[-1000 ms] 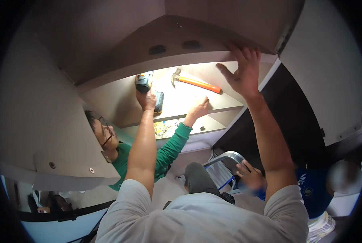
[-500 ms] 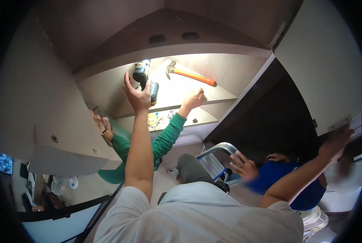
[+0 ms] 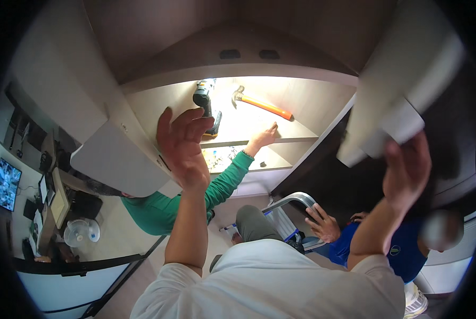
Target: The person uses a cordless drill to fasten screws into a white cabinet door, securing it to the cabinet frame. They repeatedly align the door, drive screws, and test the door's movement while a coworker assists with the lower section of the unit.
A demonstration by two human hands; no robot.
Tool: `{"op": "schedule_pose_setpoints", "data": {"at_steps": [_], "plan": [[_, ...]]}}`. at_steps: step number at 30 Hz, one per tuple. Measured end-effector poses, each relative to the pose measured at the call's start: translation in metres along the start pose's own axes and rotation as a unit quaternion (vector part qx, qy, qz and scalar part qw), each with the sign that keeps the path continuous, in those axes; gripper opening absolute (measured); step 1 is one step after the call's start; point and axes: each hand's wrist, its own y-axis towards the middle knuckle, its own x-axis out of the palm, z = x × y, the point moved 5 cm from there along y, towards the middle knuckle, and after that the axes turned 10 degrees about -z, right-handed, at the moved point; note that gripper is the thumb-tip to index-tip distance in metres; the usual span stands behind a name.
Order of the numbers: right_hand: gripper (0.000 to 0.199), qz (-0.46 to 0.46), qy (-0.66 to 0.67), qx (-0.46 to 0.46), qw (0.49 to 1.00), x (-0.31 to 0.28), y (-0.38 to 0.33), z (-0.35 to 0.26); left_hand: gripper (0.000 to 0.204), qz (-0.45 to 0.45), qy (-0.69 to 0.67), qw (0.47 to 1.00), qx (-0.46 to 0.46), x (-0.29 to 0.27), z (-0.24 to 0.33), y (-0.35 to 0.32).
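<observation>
My left hand [image 3: 183, 146] is raised in front of the lit shelf, fingers apart and slightly curled, with nothing in it. It hovers beside the edge of the left cabinet door [image 3: 122, 159] and below a cordless drill [image 3: 206, 101] standing on the shelf; whether it touches the door I cannot tell. My right hand [image 3: 407, 170] grips the lower edge of the right cabinet door [image 3: 392, 101], which is smeared by motion. A claw hammer [image 3: 264, 106] with an orange handle lies on the shelf [image 3: 243, 125].
A co-worker's hand [image 3: 263, 138] in a green sleeve [image 3: 230, 178] rests at the shelf's front. Below, small loose items [image 3: 219, 158] lie on a lower shelf. A person in blue [image 3: 349, 242] has a hand on a stepladder [image 3: 296, 199]. A fan [image 3: 78, 233] and a screen [image 3: 8, 183] are at left.
The right door has swung inward, and my right hand has come left with it, onto its lower edge. My left hand has drawn back from beside the drill. The whole view has shifted.
</observation>
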Motion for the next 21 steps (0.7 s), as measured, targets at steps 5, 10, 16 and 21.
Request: {"op": "schedule_pose_setpoints", "data": {"at_steps": [5,10,16,21], "plan": [[0.025,-0.136,-0.102,-0.051,0.984,0.110,0.088,0.017,0.128,-0.019,0.042,0.999,0.003,-0.008,0.017,-0.006],[0.021,-0.153,-0.186,-0.040,0.970,0.159,0.146,0.056,0.136,-0.011,0.025,1.000,0.011,-0.013,0.028,-0.009],[0.024,-0.159,-0.300,-0.083,0.937,0.175,0.172,0.068,0.141,-0.022,-0.006,0.993,0.118,-0.033,0.031,-0.011],[0.024,-0.175,-0.218,-0.041,0.959,0.181,0.180,0.073,0.137,0.003,-0.014,0.986,0.167,-0.036,0.035,-0.006]]}}
